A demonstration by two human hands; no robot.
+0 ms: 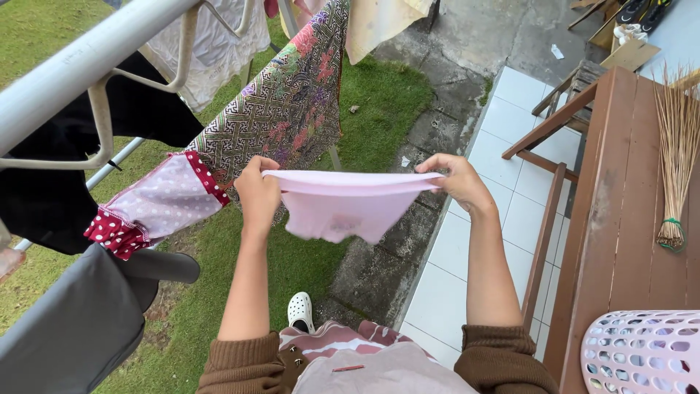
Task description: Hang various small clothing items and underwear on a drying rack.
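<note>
1. Head view: left hand (pixel 257 191) and right hand (pixel 458 179) each pinch an upper edge of the small pink garment (pixel 341 206), stretching it taut between them.
2. Judged step: spreading it; next needs lifting toward the drying rack rail (pixel 87 58), up-left of the left grip.

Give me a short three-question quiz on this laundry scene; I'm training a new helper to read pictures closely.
1. True or false: both hands grip the pale pink garment by its top edge.
2. What stands on the brown wooden bench at lower right? A) a bucket B) a pink laundry basket C) a chair
3. What lies on the bench's far end?

Key:
1. True: left hand and right hand stretch it between them.
2. B
3. A stick broom.
</note>
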